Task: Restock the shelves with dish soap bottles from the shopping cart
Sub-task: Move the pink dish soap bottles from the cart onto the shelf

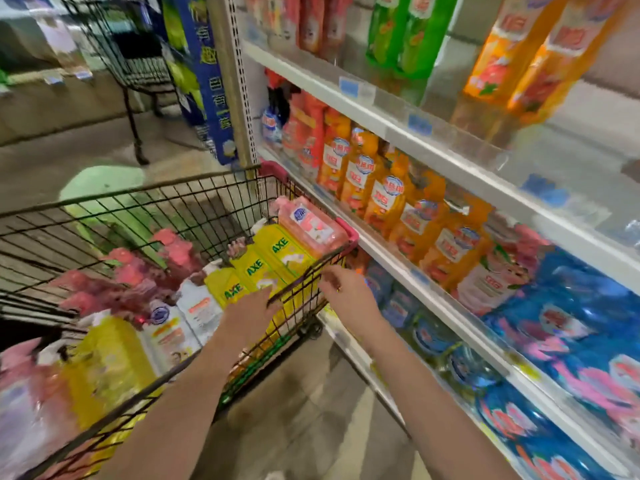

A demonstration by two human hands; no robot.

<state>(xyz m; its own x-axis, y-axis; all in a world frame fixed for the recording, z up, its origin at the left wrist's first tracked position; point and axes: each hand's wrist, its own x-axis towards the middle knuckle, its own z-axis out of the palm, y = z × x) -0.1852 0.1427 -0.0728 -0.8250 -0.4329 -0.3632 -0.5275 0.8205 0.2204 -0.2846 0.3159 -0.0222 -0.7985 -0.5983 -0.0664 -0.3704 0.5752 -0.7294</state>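
The wire shopping cart (156,216) stands on the grey floor (311,410), close beside the white shelves (311,74). In it lie yellow bottles (266,261) marked AXE, a pink bottle (311,226) on top at the corner nearest the shelves, white pouches (197,306) and pink-capped bottles (138,271) too blurred to read. The upper shelf carries green bottles (405,32) and tall orange bottles (540,53). The next one down holds a row of smaller orange bottles (381,188), then blue packs (571,323). The lowest holds blue bottles (433,334). A second wire cart (138,64) stands farther along the floor.
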